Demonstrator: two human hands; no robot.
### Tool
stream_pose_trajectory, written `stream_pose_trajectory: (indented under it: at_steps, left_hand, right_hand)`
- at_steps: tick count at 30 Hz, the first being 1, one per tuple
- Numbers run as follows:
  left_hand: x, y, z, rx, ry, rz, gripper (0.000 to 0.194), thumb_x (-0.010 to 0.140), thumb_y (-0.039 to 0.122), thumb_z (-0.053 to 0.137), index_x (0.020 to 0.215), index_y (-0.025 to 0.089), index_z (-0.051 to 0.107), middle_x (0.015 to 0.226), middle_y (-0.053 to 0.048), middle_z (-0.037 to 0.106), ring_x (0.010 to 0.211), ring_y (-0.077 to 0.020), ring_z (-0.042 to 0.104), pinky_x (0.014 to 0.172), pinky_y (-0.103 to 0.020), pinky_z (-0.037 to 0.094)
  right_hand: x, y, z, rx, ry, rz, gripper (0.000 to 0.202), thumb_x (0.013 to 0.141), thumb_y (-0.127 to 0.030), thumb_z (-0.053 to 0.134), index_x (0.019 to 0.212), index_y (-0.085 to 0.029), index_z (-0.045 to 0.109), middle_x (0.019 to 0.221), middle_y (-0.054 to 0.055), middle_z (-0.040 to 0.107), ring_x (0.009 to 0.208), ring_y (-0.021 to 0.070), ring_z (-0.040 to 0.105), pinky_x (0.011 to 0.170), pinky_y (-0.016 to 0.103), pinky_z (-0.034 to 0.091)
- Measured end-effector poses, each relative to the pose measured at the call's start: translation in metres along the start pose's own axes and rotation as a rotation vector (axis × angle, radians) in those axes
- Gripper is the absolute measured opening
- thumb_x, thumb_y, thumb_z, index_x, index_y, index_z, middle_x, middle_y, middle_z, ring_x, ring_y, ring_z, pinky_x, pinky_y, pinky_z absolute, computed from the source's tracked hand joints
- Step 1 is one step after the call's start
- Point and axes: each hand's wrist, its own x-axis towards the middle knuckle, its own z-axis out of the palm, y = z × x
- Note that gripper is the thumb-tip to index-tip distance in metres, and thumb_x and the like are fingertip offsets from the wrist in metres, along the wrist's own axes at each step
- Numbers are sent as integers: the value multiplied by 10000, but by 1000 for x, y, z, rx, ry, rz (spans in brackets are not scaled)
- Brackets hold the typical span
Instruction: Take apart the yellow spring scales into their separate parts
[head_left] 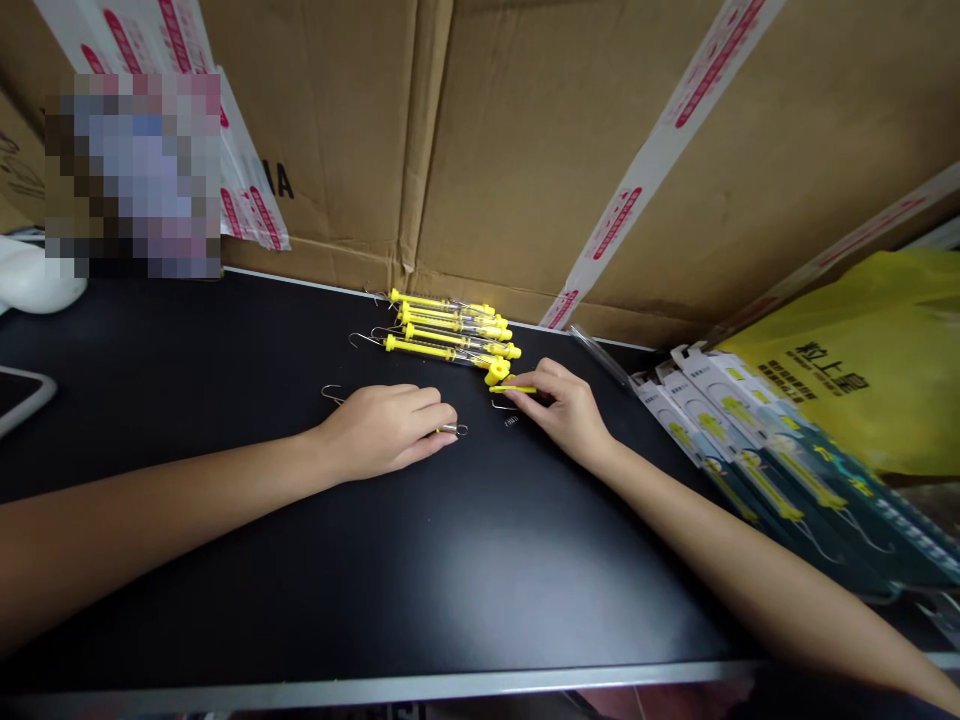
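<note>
Strip (527, 389) in R grip (571, 412), nr rear edge (315, 287)

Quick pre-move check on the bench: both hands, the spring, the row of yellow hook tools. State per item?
1. Left hand has the metal piece: ok, looped end pokes out of the fingers.
2. Metal piece seated well in that grip: cannot tell, the fingers cover most of it.
3. Right hand has the yellow strip: ok, pinched at one end.
4. Strip clear of the yellow cap: cannot tell, very close in this one view.
5. Spring in hand: not ok, loose on the black table.
6. Yellow hook tools grouped: ok, side by side beyond the hands.
</note>
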Motion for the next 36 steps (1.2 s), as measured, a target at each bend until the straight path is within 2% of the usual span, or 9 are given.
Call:
stream_pose_trajectory:
  at_steps: [5, 11, 18, 23, 25, 29, 31, 36]
  left_hand:
    - [0, 0, 0, -4, -9, -5, 258, 943, 344, 380, 951, 202, 594, 807, 12, 592, 727, -118, 564, 648, -229, 408]
    - [0, -1, 0, -8, -11, -3, 265, 944, 346, 377, 949, 198, 596, 808, 6, 592, 739, -114, 563, 657, -221, 400]
    - [0, 0, -1, -4, -9, -10, 250, 936, 341, 393, 942, 202, 601, 798, 13, 586, 722, -114, 557, 639, -229, 397]
    - [0, -1, 0, -16, -26, -15, 246, 935, 350, 398, 943, 205, 597, 806, 14, 590, 727, -121, 558, 648, -230, 396]
    - [-1, -1, 0, -19, -25, -15, 246, 934, 349, 400, 945, 203, 598, 808, 11, 591, 728, -120, 557, 650, -227, 393]
    - [-1, -1, 0, -24, -19, -15, 247, 934, 346, 399, 944, 202, 599, 804, 12, 593, 730, -119, 555, 654, -227, 391]
    - [-1, -1, 0, -25, -15, -14, 244, 933, 345, 402, 940, 203, 600, 803, 13, 593, 726, -119, 555, 652, -229, 389]
    - [-1, 0, 0, -23, -21, -18, 240, 933, 345, 396, 933, 212, 596, 815, 18, 593, 733, -124, 560, 647, -236, 393]
  right_hand:
    - [1, -2, 0, 40, -19, -11, 193, 868, -328, 547, 938, -202, 676, 711, 19, 493, 641, 143, 469, 597, 275, 392]
    - [2, -1, -1, 86, -32, 15, 172, 875, -294, 534, 941, -199, 661, 796, 47, 560, 712, 160, 508, 646, 299, 426]
    - [3, 0, 0, 22, 33, 26, 120, 826, -253, 580, 924, -204, 630, 864, 59, 541, 809, 190, 517, 696, 332, 444]
    - [1, -4, -4, 61, 71, -21, 87, 813, -199, 529, 863, -196, 600, 832, 48, 528, 771, 182, 502, 692, 333, 427]
    - [-1, -5, -7, 61, 8, -125, 85, 791, -180, 510, 828, -197, 584, 796, 41, 536, 756, 184, 491, 709, 345, 407]
    - [-4, -7, -13, -98, -235, -332, 137, 716, -217, 542, 846, -204, 582, 824, 47, 561, 760, 200, 453, 699, 351, 350]
    - [-4, -8, -14, -182, -288, -338, 167, 695, -218, 553, 860, -198, 572, 833, 51, 567, 763, 202, 441, 691, 345, 332]
    - [-1, -10, -15, -244, -273, -276, 92, 712, -172, 540, 801, -195, 537, 736, 29, 548, 721, 187, 444, 662, 313, 329]
